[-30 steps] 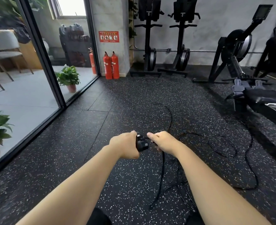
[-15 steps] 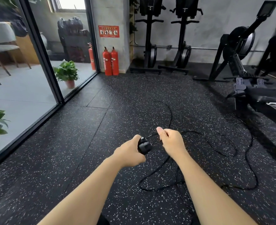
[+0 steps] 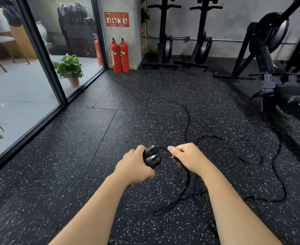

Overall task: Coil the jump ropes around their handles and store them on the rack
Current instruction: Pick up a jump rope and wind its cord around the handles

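Note:
My left hand (image 3: 134,165) grips the two black jump rope handles (image 3: 152,156) side by side, their ends pointing right. Just right of them, my right hand (image 3: 188,157) holds the thin black rope (image 3: 163,149) where it leaves the handles. The rest of the jump rope (image 3: 187,119) hangs below my hands and trails in loose loops over the black speckled floor, out to the right and ahead. No rack for the ropes is visible.
A rowing machine (image 3: 276,85) stands at the right. Two upright machines (image 3: 182,32) line the back wall. Two red fire extinguishers (image 3: 119,55) stand by the pillar. A glass wall (image 3: 39,50) runs along the left, with potted plants (image 3: 69,68) behind it.
My right hand has drawn the rope round near the handles and now sits level with them. The hanging loops below have shifted. The view has tilted slightly.

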A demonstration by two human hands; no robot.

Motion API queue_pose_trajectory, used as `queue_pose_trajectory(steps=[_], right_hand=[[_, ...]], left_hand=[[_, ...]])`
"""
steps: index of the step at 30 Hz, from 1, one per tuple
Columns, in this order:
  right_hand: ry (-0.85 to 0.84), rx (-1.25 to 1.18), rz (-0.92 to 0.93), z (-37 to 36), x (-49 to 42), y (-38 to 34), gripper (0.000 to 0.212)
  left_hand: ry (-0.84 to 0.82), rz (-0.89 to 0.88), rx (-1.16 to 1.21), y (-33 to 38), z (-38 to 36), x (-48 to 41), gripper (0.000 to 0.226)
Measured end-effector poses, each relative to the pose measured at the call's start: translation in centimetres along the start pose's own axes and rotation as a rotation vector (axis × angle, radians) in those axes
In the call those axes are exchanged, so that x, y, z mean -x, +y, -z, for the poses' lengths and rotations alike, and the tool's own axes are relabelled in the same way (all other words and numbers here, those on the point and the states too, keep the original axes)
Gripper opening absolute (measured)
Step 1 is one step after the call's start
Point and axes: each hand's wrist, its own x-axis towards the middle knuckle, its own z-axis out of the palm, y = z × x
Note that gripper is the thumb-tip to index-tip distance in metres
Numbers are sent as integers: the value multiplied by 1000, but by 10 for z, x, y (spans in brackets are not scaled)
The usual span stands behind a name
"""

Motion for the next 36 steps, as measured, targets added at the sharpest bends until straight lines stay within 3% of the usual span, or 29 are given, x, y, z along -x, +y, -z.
queue_pose_trajectory(steps=[2, 4, 6, 8, 10, 14, 19, 21, 25, 31, 36], right_hand=[[81, 173, 66, 1, 2, -8, 29], [177, 137, 182, 0, 6, -23, 8], [95, 93, 223, -4, 10, -36, 13], [-16, 140, 195, -12, 12, -40, 32], [-17, 120, 183, -16, 9, -39, 39], [116, 22, 211, -11, 4, -38, 30], [216, -45, 245, -3, 3, -40, 9], [183, -3, 235, -1, 3, -40, 12], [94, 210, 201, -2, 3, -36, 37], [282, 179, 276, 1, 7, -40, 24], [291, 189, 314, 5, 11, -40, 23]], left_hand=[[3, 19, -25, -3, 1, 0, 54], [22, 26, -61, -4, 4, -1, 54], [39, 18, -74, -3, 5, -2, 52], [31, 7, -78, -2, 6, -1, 52], [26, -12, -74, 1, 6, 0, 53], [81, -71, -65, 9, 12, 3, 57], [184, -71, -105, 15, 15, 7, 43], [189, -106, -107, 15, 16, 7, 43], [147, -159, -122, 11, 18, 7, 47], [145, -179, -65, 14, 15, 8, 48], [180, -207, -79, 16, 17, 9, 42]])
